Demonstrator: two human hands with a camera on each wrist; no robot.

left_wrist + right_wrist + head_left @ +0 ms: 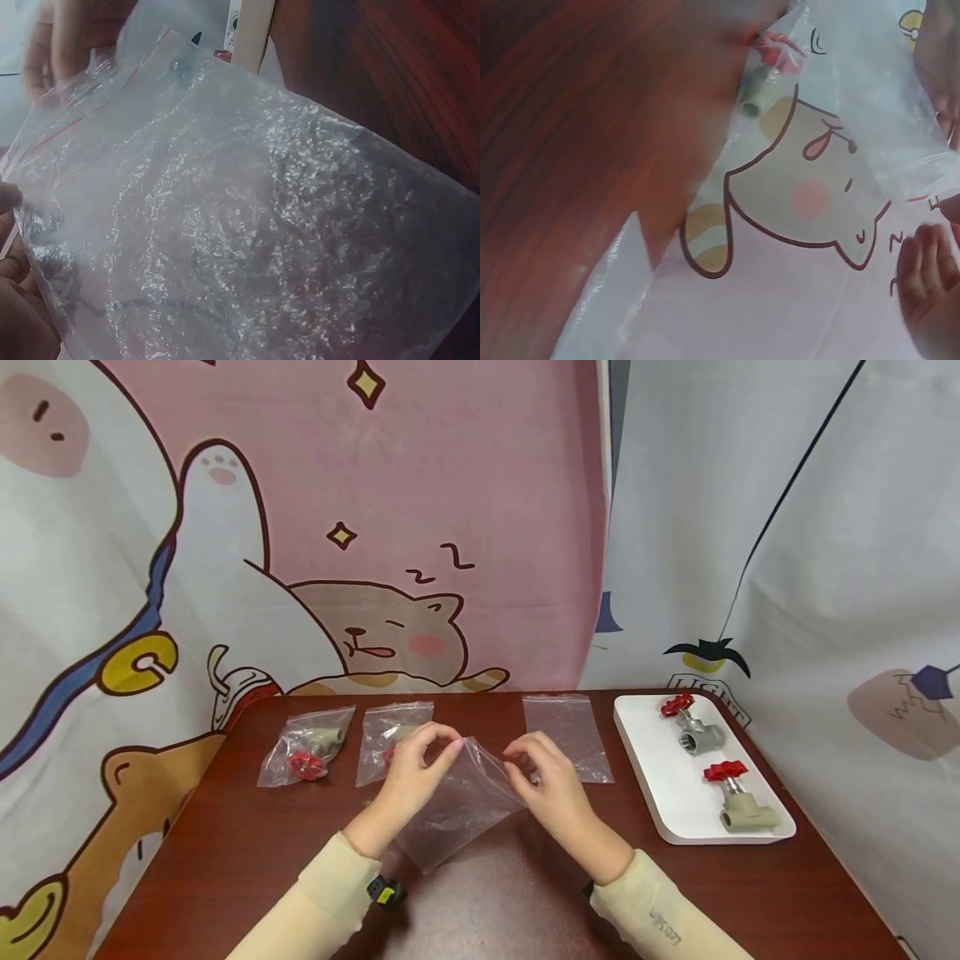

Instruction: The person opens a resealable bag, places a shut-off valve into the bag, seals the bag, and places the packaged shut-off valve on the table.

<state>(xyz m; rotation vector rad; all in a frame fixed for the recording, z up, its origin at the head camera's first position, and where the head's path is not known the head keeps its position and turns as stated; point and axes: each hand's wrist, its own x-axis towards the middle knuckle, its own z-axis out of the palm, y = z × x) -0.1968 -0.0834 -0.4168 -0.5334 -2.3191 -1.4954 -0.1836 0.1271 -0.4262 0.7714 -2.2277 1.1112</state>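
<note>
A clear zip bag [465, 810] hangs slanted above the table, its body flat and wrinkled. My left hand [416, 768] pinches one corner of its mouth between thumb and fingers. At the middle of the same edge my right hand [555, 777] holds the lip with thumb and fingertips close together. The red zip line of the bag [225, 195] shows in the left wrist view, where the fingers of the right hand [67, 45] reach the lip. In the right wrist view the bag [885, 112] partly covers the right hand [934, 285].
Two bagged valves with red handles [306, 764] [390, 756] lie at the back left. Another flat zip bag [573, 735] lies behind my right hand. The white tray [652, 777] at right bears a grey metal valve [701, 737] and a beige valve [746, 814].
</note>
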